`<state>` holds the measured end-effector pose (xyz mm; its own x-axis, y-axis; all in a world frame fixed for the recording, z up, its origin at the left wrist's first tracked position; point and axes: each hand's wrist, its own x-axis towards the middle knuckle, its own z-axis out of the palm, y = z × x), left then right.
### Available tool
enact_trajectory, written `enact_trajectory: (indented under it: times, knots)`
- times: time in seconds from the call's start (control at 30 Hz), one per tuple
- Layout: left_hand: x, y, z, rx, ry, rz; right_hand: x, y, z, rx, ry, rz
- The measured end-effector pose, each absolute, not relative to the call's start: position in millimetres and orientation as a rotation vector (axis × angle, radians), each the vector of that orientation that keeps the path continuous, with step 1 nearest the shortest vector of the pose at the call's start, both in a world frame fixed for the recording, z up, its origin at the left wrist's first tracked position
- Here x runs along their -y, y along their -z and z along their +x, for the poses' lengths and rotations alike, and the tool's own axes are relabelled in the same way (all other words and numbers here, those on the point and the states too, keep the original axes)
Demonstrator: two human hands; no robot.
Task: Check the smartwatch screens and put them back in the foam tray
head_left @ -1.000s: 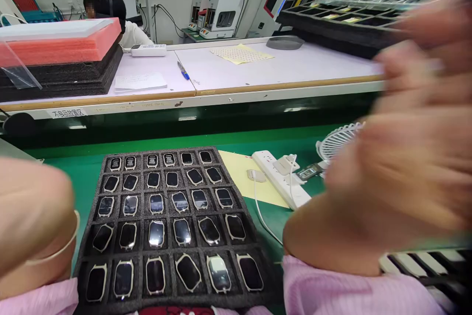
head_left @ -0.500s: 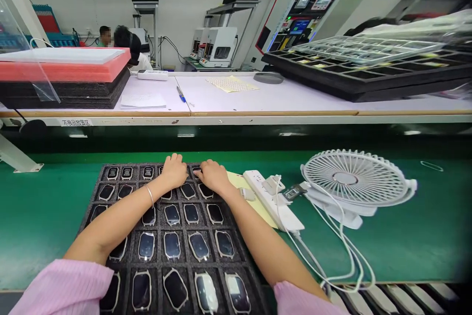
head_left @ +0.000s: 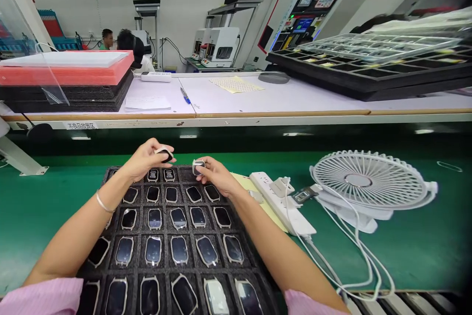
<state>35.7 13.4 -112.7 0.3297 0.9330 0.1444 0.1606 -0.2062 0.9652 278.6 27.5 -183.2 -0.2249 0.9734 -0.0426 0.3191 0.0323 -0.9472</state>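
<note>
Black foam forms the tray (head_left: 165,271) before you, holding rows of watches (head_left: 178,217), and over its far edge, about midway along, your left hand (head_left: 143,160) pinches a tilted watch (head_left: 168,155). Near the tray's far right corner, your right hand (head_left: 217,176) grips a second watch (head_left: 197,163), screen toward you. Right of the tray lies a white power strip (head_left: 300,225), and farther right stands a white fan (head_left: 357,180).

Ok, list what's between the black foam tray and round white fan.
Head view: the right forearm, a yellow sheet, a long white power strip bearing a white plug, a small dark device and white cables.
</note>
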Motion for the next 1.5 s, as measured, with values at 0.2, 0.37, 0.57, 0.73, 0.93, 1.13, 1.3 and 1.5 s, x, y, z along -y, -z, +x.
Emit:
enact_trajectory:
  times: [0.2, 0.37, 0.57, 0.73, 0.93, 1.13, 1.3, 1.5]
  knots:
    - [18, 122, 10, -1.124, -1.082, 1.061, -10, 174, 212, 1.114, -1.893, -0.831]
    - [30, 147, 8, -1.242, -1.167, 1.027, 9, 174, 188, 0.931, -2.074, -0.661]
    - [43, 166, 12, -1.404, -1.212, 1.237, 25, 188, 193, 0.984, -2.077, -0.587]
    - [52, 177, 15, -1.466, -1.152, 1.387, 25, 194, 195, 0.973, -2.121, -0.515]
    - [54, 181, 16, -1.566, -1.129, 1.411, 23, 196, 198, 0.926, -2.187, -0.471]
    - [58, 178, 20, -1.552, -1.12, 1.426, 21, 199, 200, 0.921, -2.211, -0.436]
    - [59, 179, 21, -1.547, -1.142, 1.417, 19, 200, 199, 0.92, -2.223, -0.399]
    - [60, 176, 21, -1.533, -1.159, 1.428, 21, 201, 199, 0.939, -2.207, -0.391]
